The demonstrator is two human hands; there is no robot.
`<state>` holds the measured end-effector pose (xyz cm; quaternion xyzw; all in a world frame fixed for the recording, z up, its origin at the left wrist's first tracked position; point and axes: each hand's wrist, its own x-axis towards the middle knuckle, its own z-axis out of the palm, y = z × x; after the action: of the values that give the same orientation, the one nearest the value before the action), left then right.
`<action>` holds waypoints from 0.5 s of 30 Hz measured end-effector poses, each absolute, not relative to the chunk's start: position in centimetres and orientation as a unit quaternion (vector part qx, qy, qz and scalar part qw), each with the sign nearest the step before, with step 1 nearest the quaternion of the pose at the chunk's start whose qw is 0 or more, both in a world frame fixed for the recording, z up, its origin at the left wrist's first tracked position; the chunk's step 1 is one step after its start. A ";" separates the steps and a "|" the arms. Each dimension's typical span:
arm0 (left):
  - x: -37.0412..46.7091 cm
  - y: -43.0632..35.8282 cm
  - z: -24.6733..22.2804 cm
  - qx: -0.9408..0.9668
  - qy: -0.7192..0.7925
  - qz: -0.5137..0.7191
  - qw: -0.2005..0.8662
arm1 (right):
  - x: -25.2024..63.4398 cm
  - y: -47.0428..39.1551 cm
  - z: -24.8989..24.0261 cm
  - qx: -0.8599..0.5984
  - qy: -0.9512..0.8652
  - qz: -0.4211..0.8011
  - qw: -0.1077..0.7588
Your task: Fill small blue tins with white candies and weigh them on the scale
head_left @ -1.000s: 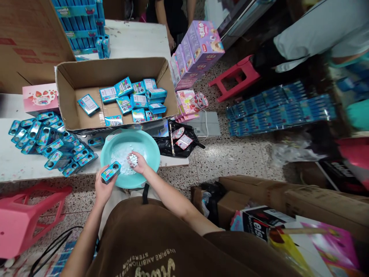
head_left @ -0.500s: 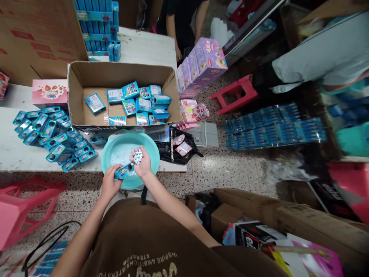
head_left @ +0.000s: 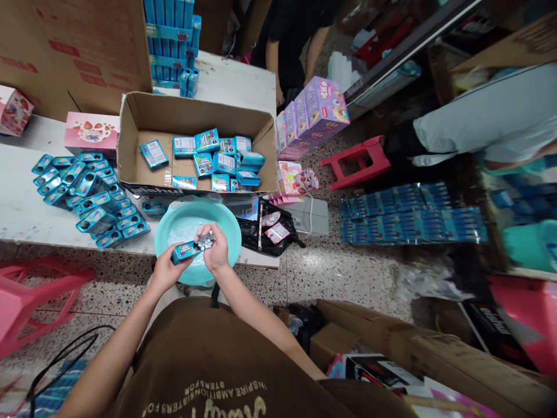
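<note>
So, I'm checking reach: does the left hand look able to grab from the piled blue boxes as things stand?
Probably not: the left hand is holding a blue box, though the way to the piled blue boxes looks open.

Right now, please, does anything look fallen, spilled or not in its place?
Nothing looks clearly damaged or spilled. Slightly odd: the small blue boxes on the table lie in an uneven heap, and crumpled clear plastic lies on the floor.

A cramped packing workshop, shown by stacked candy boxes [head_left: 163,52], a long worktable [head_left: 20,203] and bulky cartons [head_left: 461,360].
</note>
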<state>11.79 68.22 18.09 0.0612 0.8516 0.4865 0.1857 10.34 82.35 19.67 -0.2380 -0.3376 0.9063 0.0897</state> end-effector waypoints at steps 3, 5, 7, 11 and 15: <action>11.7 68.4 18.4 0.080 0.857 0.481 0.166 | 10.3 82.3 20.0 -0.238 -0.359 0.897 0.093; 11.5 68.4 18.5 0.120 0.869 0.459 0.143 | 10.3 82.5 20.3 -0.254 -0.355 0.895 0.094; 11.3 68.5 18.7 0.130 0.867 0.459 0.144 | 10.2 82.6 20.6 -0.260 -0.348 0.895 0.099; 11.0 68.8 19.1 0.123 0.865 0.468 0.136 | 10.1 83.0 21.1 -0.240 -0.345 0.900 0.116; 10.9 69.4 19.9 0.171 0.875 0.435 0.121 | 10.3 83.4 21.4 -0.234 -0.344 0.901 0.127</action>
<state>10.87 69.38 19.89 0.1713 0.8754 0.4354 0.1214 10.29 83.37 21.36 -0.2339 -0.3437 0.9005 0.1273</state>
